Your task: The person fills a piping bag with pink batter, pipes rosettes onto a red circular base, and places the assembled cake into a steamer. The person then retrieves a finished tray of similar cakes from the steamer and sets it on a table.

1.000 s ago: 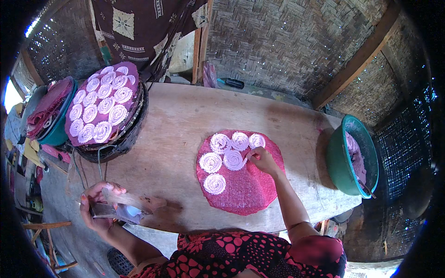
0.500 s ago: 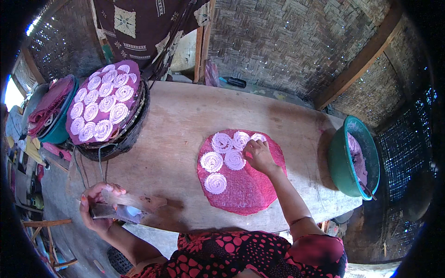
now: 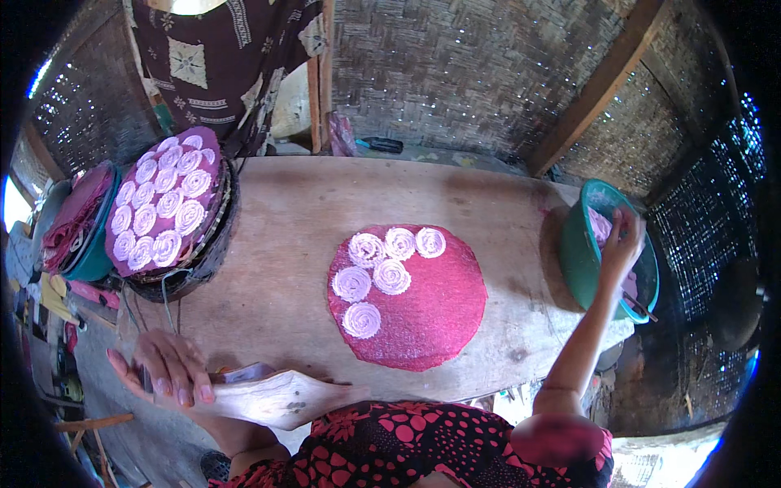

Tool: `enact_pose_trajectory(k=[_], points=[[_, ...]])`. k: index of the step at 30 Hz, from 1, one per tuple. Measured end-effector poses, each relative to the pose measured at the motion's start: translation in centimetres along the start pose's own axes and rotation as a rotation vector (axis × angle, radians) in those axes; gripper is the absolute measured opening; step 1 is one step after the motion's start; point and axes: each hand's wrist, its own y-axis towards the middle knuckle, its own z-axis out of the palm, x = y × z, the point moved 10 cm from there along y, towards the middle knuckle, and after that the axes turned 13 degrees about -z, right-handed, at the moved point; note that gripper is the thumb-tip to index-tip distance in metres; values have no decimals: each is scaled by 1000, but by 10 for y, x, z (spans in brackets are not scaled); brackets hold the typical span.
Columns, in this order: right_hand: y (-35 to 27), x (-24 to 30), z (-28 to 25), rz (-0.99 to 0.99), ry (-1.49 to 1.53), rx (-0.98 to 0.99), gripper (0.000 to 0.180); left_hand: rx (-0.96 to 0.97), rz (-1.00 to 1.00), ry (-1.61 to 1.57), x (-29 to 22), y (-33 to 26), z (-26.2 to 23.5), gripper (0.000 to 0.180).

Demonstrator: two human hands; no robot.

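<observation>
My left hand is closed around one end of a pale wooden two-handled press, held tilted off the near left edge of the table. My right hand is over the green basin, its fingers bent together near the pink dough; whatever they may hold is hidden. Between my hands lies a round red cloth. Several pale pink coiled noodle rounds sit on its far and left parts, and its right and near parts are bare.
At the far left, a purple round sheet full of similar coils rests on a dark stacked basket. Beside it, folded red cloths fill a teal tub. A woven wall stands behind the wooden table.
My right hand has left the coil at the cloth's far edge and moved right to the basin. My left hand has turned the press, and it now points toward my body.
</observation>
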Motion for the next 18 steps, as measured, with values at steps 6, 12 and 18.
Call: enact_pose_trajectory(k=[6,12,18], points=[[-108,108,54,31,887,1137,84,0,-312,-557,128,92,42,82],[-225,220,28,669,1948,1707,93,161,-420,-729,212,184,70,97],[-244,191,39,1034,1872,1738,85,-113,-566,-949,320,152,22,69]])
